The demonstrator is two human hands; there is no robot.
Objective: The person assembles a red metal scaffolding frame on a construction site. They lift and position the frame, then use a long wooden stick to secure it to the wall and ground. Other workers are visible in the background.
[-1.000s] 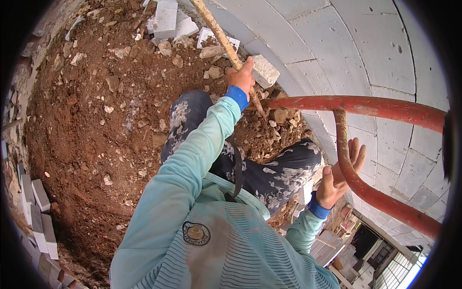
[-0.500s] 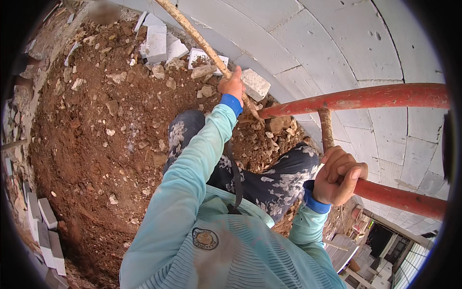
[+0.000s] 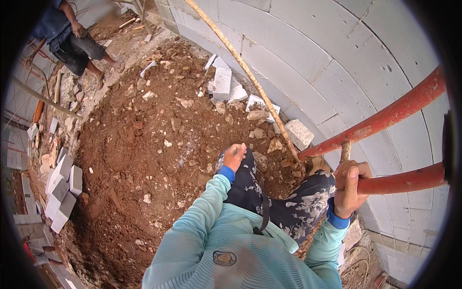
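My right hand (image 3: 348,185) is wrapped round the end of the lower tube of a red metal pipe frame (image 3: 404,180). A short rusty crossbar (image 3: 345,151) joins this tube to the upper red tube (image 3: 380,121). My left hand (image 3: 235,156) is off to the left above my knee, its fingers curled, with nothing visible in it. Beyond it, a long thin brown pole (image 3: 250,74) slants along the wall, its lower end on the soil beside the tip of the upper tube. My legs are bent beneath me, in dark patterned trousers.
A wall of pale blocks (image 3: 298,53) rises on the right. Reddish soil with stones (image 3: 130,154) spreads to the left. Broken white blocks (image 3: 222,83) lie along the wall's foot, and grey blocks (image 3: 62,197) are piled at left. Another person (image 3: 77,43) stands at the far left.
My left hand has let go of the brown pole and drawn back toward my knee. My right hand stays on the red tube. The view has shifted, bringing another person into sight.
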